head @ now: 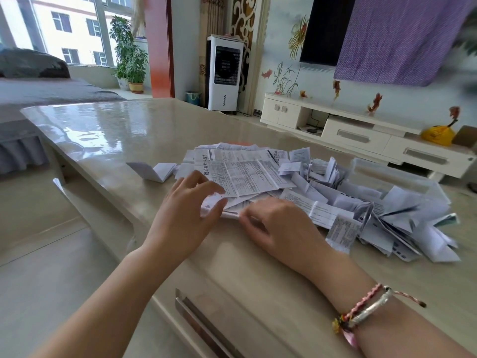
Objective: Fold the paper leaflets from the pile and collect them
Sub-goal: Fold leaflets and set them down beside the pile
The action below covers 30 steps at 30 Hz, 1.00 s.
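Pile (pixel 322 192) sits at table (pixel 116 130) centre, leaflet (pixel 240 174) on top at 10 o'clock. Left hand (pixel 185 215) and right hand (pixel 278 226) pinch its near edge. Paper looks thin, floppy, tearable; best gripped by edges.

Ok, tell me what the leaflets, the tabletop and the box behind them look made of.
Leaflets: thin matte printed paper, creased and folded.
Tabletop: glossy beige, stone-like or lacquered; it mirrors the window.
Box: clear plastic, probably; the leaflets show through its wall.
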Motion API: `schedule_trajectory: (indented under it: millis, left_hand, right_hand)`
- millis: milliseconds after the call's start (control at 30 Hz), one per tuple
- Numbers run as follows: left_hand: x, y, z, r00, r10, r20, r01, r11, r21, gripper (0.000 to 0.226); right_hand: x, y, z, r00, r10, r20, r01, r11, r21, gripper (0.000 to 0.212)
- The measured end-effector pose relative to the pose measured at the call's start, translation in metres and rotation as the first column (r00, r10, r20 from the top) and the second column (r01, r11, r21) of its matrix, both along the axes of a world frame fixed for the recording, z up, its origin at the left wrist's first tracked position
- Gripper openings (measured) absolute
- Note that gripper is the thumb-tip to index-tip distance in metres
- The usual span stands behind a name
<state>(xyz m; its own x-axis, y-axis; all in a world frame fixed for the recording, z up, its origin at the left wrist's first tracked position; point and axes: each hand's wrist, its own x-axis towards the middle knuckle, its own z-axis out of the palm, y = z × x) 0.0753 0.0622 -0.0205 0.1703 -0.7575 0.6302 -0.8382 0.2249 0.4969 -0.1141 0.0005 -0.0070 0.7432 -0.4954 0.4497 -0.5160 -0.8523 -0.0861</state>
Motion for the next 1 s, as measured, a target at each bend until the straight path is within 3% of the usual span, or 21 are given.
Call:
schedule_trajectory:
  millis: [100,267,367,467,533,633,700,833,1000]
  left_hand:
    - [-0.005,0.002,0.003,0.997,-0.001,-0.071,-0.001,1.0,-0.026,0.028]
    - [-0.014,0.0,0.002,0.995,-0.057,-0.086,0.057,0.998,-0.003,0.061]
    - [-0.018,0.0,0.001,0.999,-0.042,0.002,0.042,0.998,-0.049,0.076]
    - [-0.021,0.002,0.006,0.982,0.106,0.157,-0.091,0.991,-0.102,0.092]
    - [-0.021,0.002,0.008,0.968,0.135,0.211,-0.111,0.986,-0.124,0.084]
    - [-0.021,-0.001,0.003,0.958,0.078,0.275,-0.046,0.992,-0.121,0.049]
    - [-0.024,-0.003,-0.001,0.984,-0.021,0.177,0.023,1.0,-0.012,0.049]
    - [-0.028,0.0,0.001,0.963,-0.184,-0.2,0.212,0.968,0.134,0.057]
    - [-0.03,0.006,0.008,0.915,-0.29,-0.279,0.332,0.936,0.117,0.02]
  right_hand:
    - [0.0,0.001,-0.001,0.991,-0.065,0.117,0.058,0.997,0.055,0.029]
    - [-0.002,0.0,0.0,0.909,-0.151,0.388,-0.009,0.924,0.381,0.017]
    - [0.0,0.001,0.003,0.845,-0.195,0.498,-0.099,0.858,0.504,0.017]
    - [0.002,0.0,0.003,0.815,-0.233,0.531,-0.151,0.799,0.583,0.018]
    - [0.001,0.001,0.004,0.791,-0.251,0.558,-0.204,0.751,0.628,0.018]
    - [0.002,0.002,0.008,0.763,-0.252,0.595,-0.273,0.709,0.65,0.013]
    - [0.002,0.003,0.01,0.748,-0.242,0.618,-0.304,0.703,0.643,0.009]
    - [0.002,0.007,0.014,0.747,-0.214,0.629,-0.331,0.702,0.631,0.009]
    - [0.004,0.008,0.018,0.72,-0.212,0.66,-0.362,0.697,0.619,0.011]
